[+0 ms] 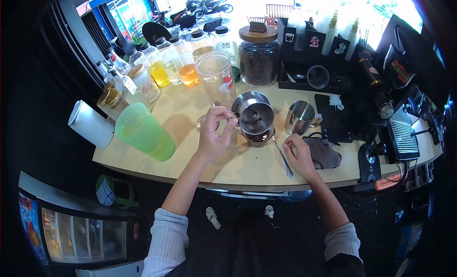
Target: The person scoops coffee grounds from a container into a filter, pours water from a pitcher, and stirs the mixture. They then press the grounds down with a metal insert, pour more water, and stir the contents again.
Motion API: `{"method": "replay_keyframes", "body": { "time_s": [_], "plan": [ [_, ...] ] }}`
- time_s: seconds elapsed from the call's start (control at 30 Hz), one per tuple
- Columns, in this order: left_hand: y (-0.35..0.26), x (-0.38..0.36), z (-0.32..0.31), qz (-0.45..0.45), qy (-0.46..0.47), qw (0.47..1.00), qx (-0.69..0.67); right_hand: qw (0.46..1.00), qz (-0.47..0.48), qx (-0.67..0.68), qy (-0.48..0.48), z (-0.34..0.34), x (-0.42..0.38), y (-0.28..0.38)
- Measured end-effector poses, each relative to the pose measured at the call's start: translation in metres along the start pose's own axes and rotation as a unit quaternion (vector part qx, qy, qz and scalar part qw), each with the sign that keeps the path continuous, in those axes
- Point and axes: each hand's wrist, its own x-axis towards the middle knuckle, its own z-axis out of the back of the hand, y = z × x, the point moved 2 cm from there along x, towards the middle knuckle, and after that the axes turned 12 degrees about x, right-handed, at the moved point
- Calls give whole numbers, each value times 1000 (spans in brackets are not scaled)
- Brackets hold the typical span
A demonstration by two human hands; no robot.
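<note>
Taking the strainer as the clock's centre, with 12 o'clock farthest from the person, a white canister (91, 124) lies tilted at 9 o'clock on the table (190, 160). The translucent green jug (145, 131) is nearer, also toward 9. A row of bottles (183, 62) runs from 10 to 11 o'clock, and a clear plastic jar (215, 77) is at 11.

The left hand (214, 134) pinches the thin handle of a round metal strainer (257, 119) between thumb and fingers. The strainer is tilted over a glass cup (257, 138) of dark liquid, with a steel pot (245, 100) just behind at 11 o'clock. A lidded jar of dark beans (259, 62) stands at 12.

At 5 o'clock, a spoon (283, 158) lies slantwise. The right hand (299, 154) is released, fingers loosely bent, near the spoon and beside a grey cloth (322, 152) at 4. A steel pitcher (300, 116) stands at 3, and a machine with a ribbed tray (404, 136) is farther out.
</note>
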Motion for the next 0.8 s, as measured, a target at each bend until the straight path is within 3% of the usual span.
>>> {"method": "replay_keyframes", "body": {
  "time_s": [0.17,0.23,0.27,0.33,0.37,0.43,0.63,0.8],
  "plan": [
    [-10,0,2,-46,8,991,126,1000,-6,2,1,0,-1,1],
    [-19,6,1,49,-2,998,49,1000,-6,7,3,0,-2,0],
    [-16,7,-1,49,-2,998,50,1000,-5,8,3,0,-2,0],
    [-6,9,-5,110,-1,989,-98,1000,6,-4,3,0,-2,-1],
    [-7,10,-3,111,-2,989,-97,1000,7,-4,3,-1,-3,-1],
    [-6,12,-2,192,31,972,-128,1000,-6,4,3,0,-4,0],
    [-2,23,1,262,57,955,-125,1000,-11,2,7,0,-5,3],
    [-4,31,5,253,46,958,-124,1000,-6,-4,9,-1,-5,2]
  ]
}}
